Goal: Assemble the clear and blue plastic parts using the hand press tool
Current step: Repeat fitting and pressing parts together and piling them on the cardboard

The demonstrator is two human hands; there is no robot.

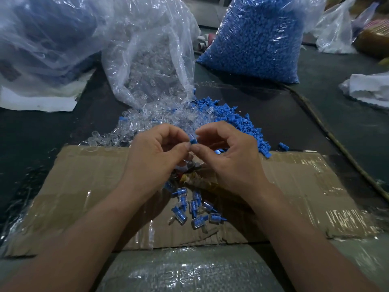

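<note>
To do this step well, I judge the blue part should sit straight and fully seated in the clear one before pressing, so the two do not go in crooked. My left hand (155, 157) and right hand (229, 159) meet above the far edge of a taped cardboard sheet (84, 186). Both have curled fingers, and thumb and forefinger of each are closed in a tight pinch on one small blue and clear piece (192, 139). The other fingers are loosely bent and hold nothing that I can see. Just beneath my hands, over the middle of the cardboard, a scrap of metal shows; it may be the hand press tool (190, 165), but it is mostly hidden. On the cardboard nearer me lies a small heap of finished pieces (194, 207). Past the far edge of the cardboard lie loose clear parts (117, 135) on the left and loose blue parts (242, 125) on the right. Beyond those stand a bag of clear parts (151, 66) and a bag of blue parts (252, 39).
</note>
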